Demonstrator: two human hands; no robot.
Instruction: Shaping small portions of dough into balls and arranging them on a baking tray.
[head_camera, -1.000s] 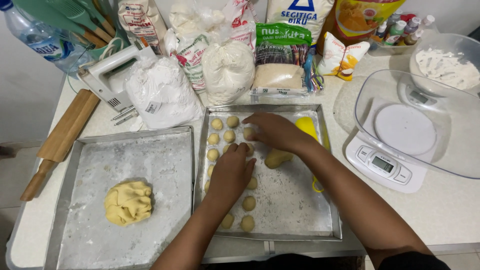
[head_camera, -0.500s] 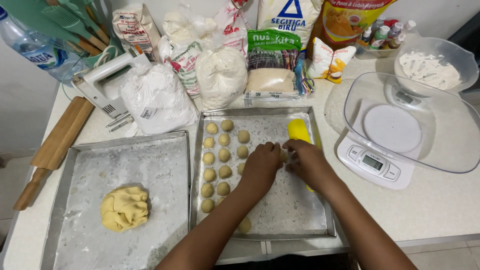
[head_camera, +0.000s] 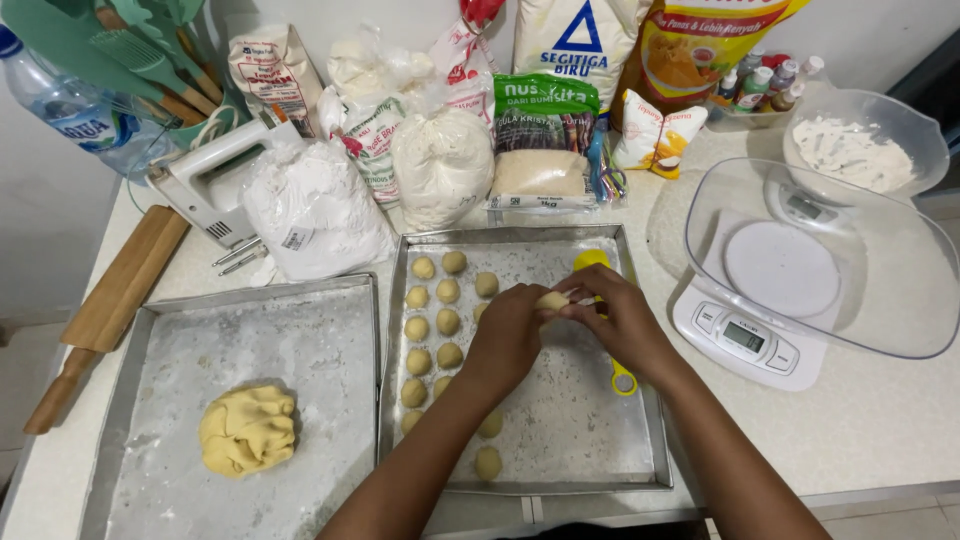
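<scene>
Head view | my left hand (head_camera: 505, 335) and right hand (head_camera: 620, 320) pinch one small dough piece (head_camera: 552, 300) together above the right tray (head_camera: 600, 478) | about a dozen dough balls (head_camera: 448, 322) already lined | big dough lump (head_camera: 248, 430) on left tray (head_camera: 330, 330) not yet divided

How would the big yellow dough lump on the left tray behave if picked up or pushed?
The dough lump looks folded and creased, so probably soft and easily dented. Its slumped, irregular shape suggests it would sag and wouldn't roll. The floured tray probably lets it slide, not stick.
</scene>
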